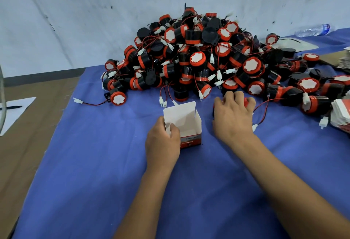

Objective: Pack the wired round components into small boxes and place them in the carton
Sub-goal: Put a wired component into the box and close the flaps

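Print is showing on the small open white cardboard box (184, 123) at the centre of the frame: dark lettering is running along a pale band above a red strip on its near side, but it is coming out too blurred to read. The clear plastic water bottle (312, 30) at upper right is carrying a blue label, also illegible.

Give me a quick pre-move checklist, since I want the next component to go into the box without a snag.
1. Small box upright, top flaps open: ok.
2. Left hand steadies the box, thumb over its rim: ok.
3. Box interior free of another component: ok, only the thumb tip shows inside.
4. Right hand has a component under its curled fingers: ok.
5. That component's wire is free of the pile: cannot tell.
6. Carton within reach: cannot tell, none visible.
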Available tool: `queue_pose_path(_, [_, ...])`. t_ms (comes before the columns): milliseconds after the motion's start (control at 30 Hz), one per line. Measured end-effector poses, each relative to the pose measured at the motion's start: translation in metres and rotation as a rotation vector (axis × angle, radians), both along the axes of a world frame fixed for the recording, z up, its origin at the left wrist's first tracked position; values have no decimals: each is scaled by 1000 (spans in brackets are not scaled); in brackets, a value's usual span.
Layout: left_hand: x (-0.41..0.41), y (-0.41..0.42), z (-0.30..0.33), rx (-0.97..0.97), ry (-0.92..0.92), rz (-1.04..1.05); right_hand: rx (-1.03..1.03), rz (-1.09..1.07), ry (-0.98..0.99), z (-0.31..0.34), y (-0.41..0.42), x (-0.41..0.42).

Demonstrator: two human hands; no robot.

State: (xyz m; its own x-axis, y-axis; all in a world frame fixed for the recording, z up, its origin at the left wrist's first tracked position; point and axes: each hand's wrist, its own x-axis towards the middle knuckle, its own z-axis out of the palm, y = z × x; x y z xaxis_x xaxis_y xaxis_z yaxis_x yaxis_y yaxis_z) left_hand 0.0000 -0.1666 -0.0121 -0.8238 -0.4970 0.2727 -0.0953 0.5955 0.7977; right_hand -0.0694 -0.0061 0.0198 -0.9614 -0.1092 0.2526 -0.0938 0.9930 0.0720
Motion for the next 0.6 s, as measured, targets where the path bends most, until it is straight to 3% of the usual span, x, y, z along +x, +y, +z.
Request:
queue_pose_path(267, [0, -8, -2, 42, 23, 15, -6, 296, 0, 5, -3, -2])
queue_pose_path(333, [0, -9, -2, 54, 16, 23, -21, 281, 7, 6, -1, -1])
queue_pose_path(500, [1, -8, -2, 66, 21, 21, -15, 0, 7, 2, -11, -16])
queue_pose_path(600, [0, -8, -2, 55, 25, 25, -46, 73, 85, -4, -26, -41])
